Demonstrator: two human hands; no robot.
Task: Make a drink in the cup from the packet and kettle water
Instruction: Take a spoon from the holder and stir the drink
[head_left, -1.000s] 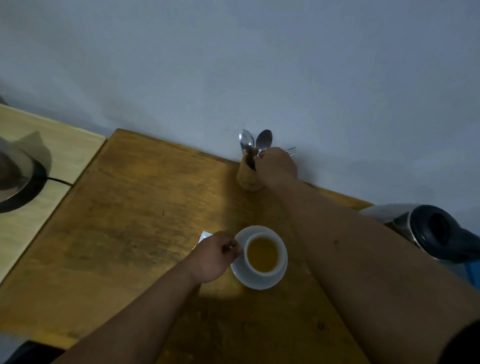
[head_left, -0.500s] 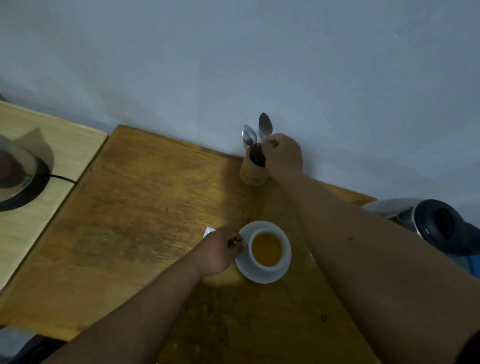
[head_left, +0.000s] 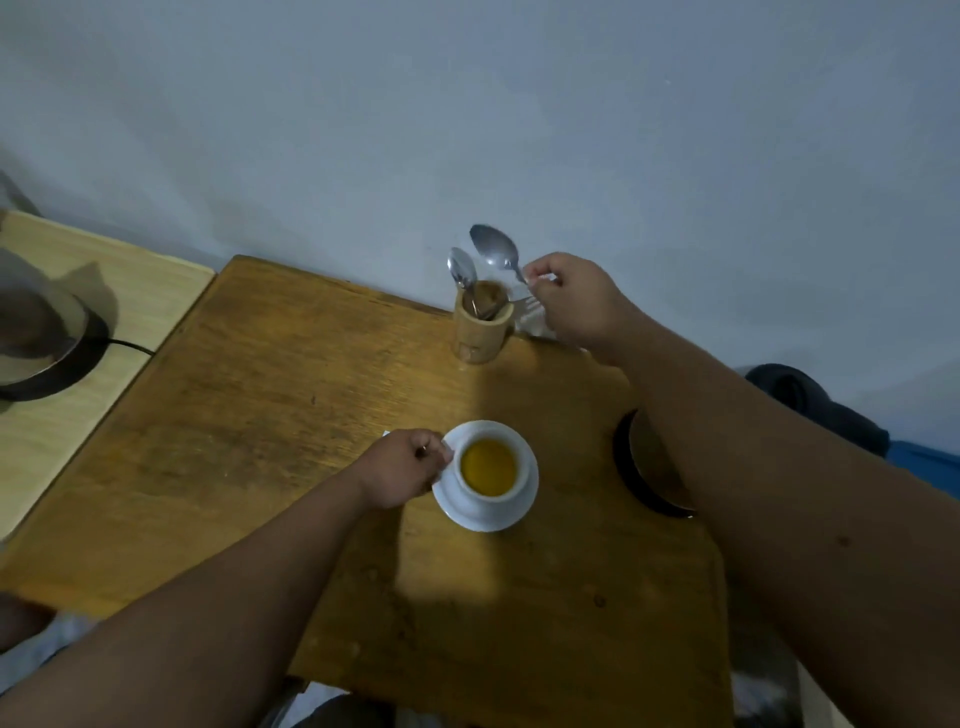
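My right hand (head_left: 574, 299) has drawn one spoon (head_left: 496, 250) clear of the holder (head_left: 480, 327) at the table's (head_left: 260, 415) far edge, pinching its handle. My left hand (head_left: 405, 467) grips the cup's (head_left: 491, 470) handle; swinging the spoon over carelessly could topple the holder or slop the full cup.

Views: one, head-worn, wide-angle.
Direction: forward and down, toward the wall.
Range: close, arm's reach.
Coverage: wooden table (head_left: 260, 415) from near edge to far edge.

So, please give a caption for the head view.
Right hand lifts a spoon; left hand holds the cup.
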